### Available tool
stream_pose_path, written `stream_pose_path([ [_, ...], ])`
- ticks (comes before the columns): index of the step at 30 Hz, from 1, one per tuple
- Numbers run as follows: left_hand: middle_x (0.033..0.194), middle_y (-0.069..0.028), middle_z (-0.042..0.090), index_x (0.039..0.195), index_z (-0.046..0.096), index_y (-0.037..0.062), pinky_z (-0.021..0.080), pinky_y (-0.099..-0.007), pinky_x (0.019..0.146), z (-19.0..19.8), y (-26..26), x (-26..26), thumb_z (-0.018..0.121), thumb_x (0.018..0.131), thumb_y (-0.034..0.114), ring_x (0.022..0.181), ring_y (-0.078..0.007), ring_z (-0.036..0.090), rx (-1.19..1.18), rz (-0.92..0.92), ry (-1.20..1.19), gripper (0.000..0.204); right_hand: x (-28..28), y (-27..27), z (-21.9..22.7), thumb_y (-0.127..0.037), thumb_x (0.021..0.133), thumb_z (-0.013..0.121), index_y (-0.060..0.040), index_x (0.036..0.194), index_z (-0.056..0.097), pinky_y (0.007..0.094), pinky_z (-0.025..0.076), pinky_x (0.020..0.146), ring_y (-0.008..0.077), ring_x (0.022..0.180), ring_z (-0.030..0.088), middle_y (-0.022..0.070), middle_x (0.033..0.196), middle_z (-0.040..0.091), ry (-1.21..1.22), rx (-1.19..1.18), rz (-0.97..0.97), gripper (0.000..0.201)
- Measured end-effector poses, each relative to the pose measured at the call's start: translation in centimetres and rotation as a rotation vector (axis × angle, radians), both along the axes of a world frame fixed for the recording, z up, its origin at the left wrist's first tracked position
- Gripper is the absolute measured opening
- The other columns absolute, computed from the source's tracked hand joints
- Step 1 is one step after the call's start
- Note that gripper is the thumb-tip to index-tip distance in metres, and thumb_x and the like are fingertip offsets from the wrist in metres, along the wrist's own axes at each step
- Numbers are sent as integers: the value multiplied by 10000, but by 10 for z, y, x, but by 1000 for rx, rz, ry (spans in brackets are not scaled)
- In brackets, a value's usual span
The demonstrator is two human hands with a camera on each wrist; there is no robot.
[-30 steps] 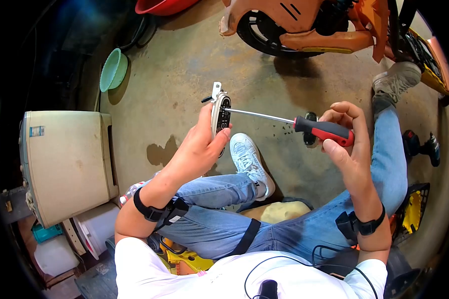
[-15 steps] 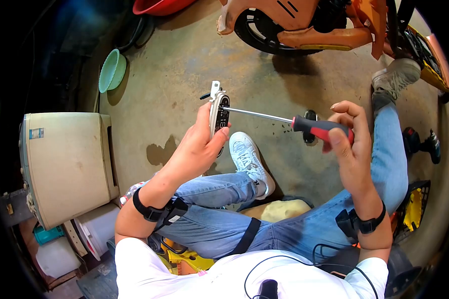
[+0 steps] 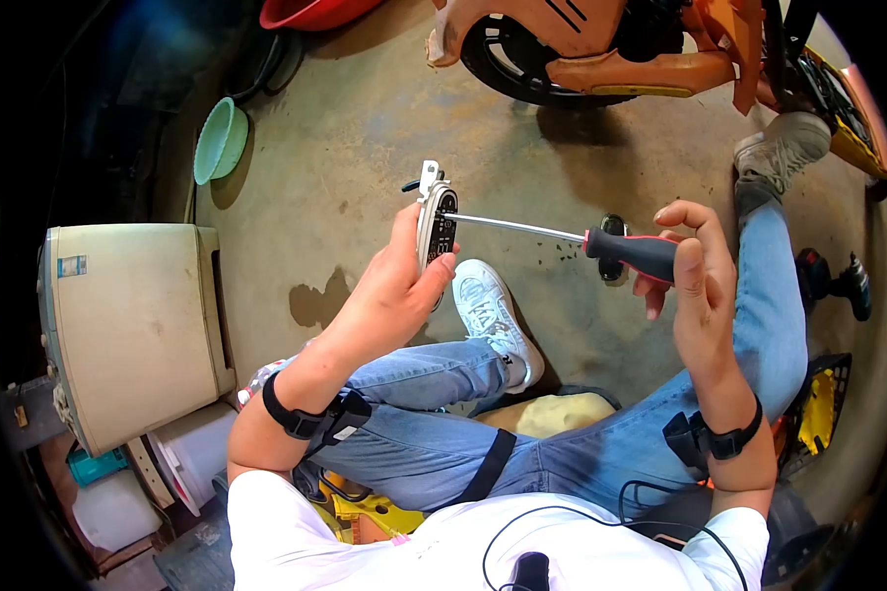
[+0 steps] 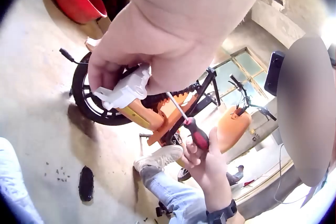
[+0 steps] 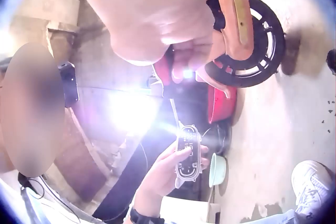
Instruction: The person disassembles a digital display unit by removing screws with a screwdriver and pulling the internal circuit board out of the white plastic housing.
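Note:
In the head view my left hand (image 3: 379, 291) grips an oval display panel (image 3: 442, 231) in a white housing, its dark face with printed symbols turned to the right. A white bracket (image 3: 428, 177) juts from its upper end. The left wrist view shows the back of the white housing (image 4: 130, 88) under my fingers. My right hand (image 3: 700, 286) holds the black and red handle of a screwdriver (image 3: 629, 254), thumb and fingers at its rear end. The screwdriver's metal shaft lies nearly level, its tip right at the panel's face. Part of the handle is hidden behind my thumb.
A dark oval piece (image 3: 613, 271) lies on the floor beyond the screwdriver, small bits beside it. An orange scooter (image 3: 650, 77) stands ahead. A cordless drill (image 3: 838, 286) lies to the right, a green basin (image 3: 222, 143) and a cream-coloured appliance (image 3: 133, 330) to the left.
The screwdriver handle has turned, so less of its red side shows. My right thumb and fingers have shifted on the handle. My left hand and the display panel have hardly moved.

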State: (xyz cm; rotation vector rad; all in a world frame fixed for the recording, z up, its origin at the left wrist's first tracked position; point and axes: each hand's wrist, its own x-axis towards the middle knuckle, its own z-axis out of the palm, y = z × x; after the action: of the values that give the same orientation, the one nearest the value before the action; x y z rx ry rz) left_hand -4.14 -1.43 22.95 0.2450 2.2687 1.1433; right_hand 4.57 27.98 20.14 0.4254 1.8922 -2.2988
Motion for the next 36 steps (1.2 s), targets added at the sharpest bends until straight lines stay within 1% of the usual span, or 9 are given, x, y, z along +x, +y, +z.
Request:
stream_pose_path([
  [5,1120,-101,602,1423,303,24,514,-296,822,-3,-2,-1,508,1009,85,938,-139,626,18,18,14,466,-10,-14,-16,-340,978,600,-52,1259,453,198,477,657,75,754,568,58,965,591,535,210,-29,428],
  [11,1127,-105,601,1422,306,24,514,-293,820,-2,-1,-1,510,1008,85,942,-140,627,2,29,3,465,0,1,1,-156,914,615,-56,1285,445,250,457,835,115,932,556,76,1047,575,-8,42,19,421],
  [15,1129,-108,600,1424,304,24,513,-295,824,-3,-1,-1,512,1007,82,943,-140,625,12,3,8,469,-5,-8,2,-159,925,614,-55,1273,455,237,451,796,104,874,552,64,1001,580,24,10,13,397],
  [17,1128,-108,599,1424,304,24,512,-298,827,-5,-2,-1,511,1007,83,942,-141,624,15,18,-4,469,-11,-22,-15,-341,981,606,-53,1251,475,189,426,600,61,669,525,32,861,579,532,241,-134,416],
  [21,1099,-112,609,1415,294,26,513,-324,802,-3,-1,0,513,1001,102,916,-175,629,14,11,5,474,-4,-15,-13,-347,979,606,-55,1269,462,194,429,605,59,672,517,31,854,572,503,312,-127,436],
  [23,1120,-105,595,1427,299,27,513,-299,826,-1,0,-1,514,1008,87,936,-141,622,-8,-7,-12,474,4,0,1,-179,915,633,-57,1305,428,233,445,767,92,872,529,60,986,565,62,139,-17,458],
  [27,1118,-103,595,1427,299,28,511,-296,821,-3,-1,0,515,1009,91,938,-140,620,-2,0,-19,475,-2,-8,0,-176,918,627,-55,1302,430,239,444,776,96,866,529,65,984,562,123,117,1,448],
  [29,1117,-101,594,1423,302,27,510,-297,820,-4,-2,-1,515,1009,94,938,-140,620,4,21,-10,470,-10,-21,-14,-334,971,614,-49,1269,461,206,433,638,68,703,526,34,864,565,578,252,-91,440],
  [36,1110,-90,598,1421,307,27,509,-294,809,-3,-1,0,513,1012,98,931,-136,622,-18,-8,-37,464,4,-3,5,-286,921,678,-51,1254,476,247,457,715,99,766,559,41,871,581,180,280,-1,454],
])
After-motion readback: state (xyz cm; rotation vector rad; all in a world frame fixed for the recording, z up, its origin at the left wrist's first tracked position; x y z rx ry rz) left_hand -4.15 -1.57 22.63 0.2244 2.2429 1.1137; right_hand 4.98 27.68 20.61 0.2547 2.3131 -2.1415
